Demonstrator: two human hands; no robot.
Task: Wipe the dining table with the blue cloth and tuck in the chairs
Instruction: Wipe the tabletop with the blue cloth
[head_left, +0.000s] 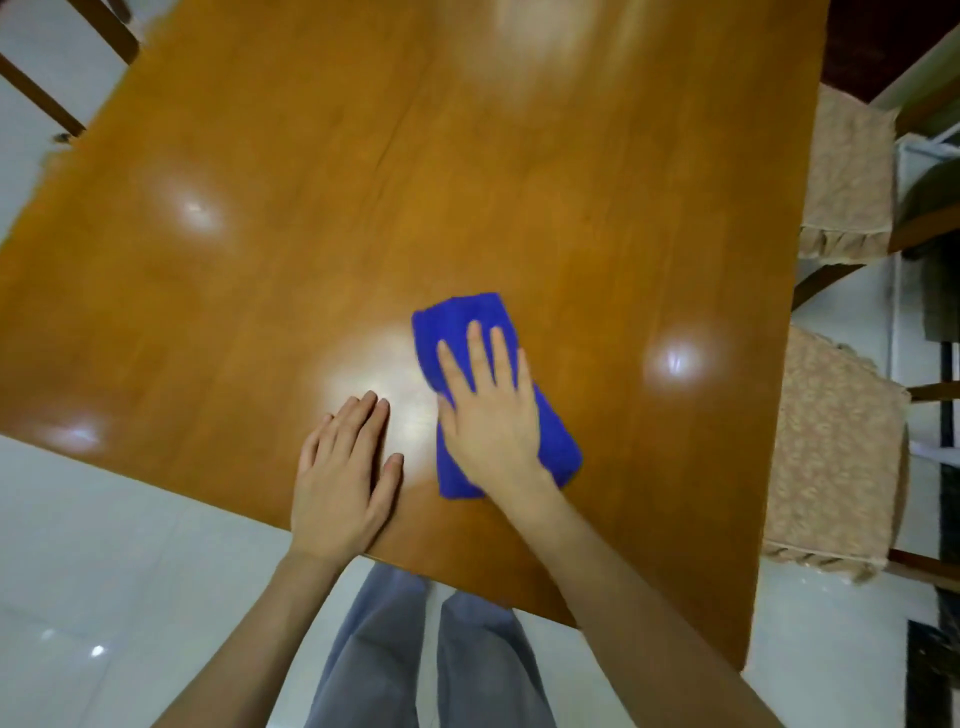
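1. the right hand (488, 410) lies flat on the blue cloth (454, 322), fingers straight and slightly spread, pressing it onto the dining table (311, 208); nothing is curled around the cloth.
2. the left hand (337, 478) rests palm down on the bare wood just left of the cloth, fingers straight and together, thumb nearest the cloth edge but apparently not touching it. the two hands are close but apart.
3. the cloth is folded into a long pad. its long axis runs in line with the right hand's fingers, from just beyond the fingertips back to under the wrist, so the hand covers its middle and both ends show.
4. the right hand is plainly the working one; the left seems only to brace near the table's edge by the person's trousers (374, 649).
5. most of the tabletop lies ahead of the fingertips and off to the left hand's side, so the next stroke probably needs to go forward or leftward, judging by how much surface is out there.
6. on the right hand's side, the near cushioned chair (831, 447) and the far cushioned chair (847, 171) stand beside the table with their seats showing, not yet tucked in.
7. a wooden chair (111, 31) shows far ahead of the left hand, only partly in view.
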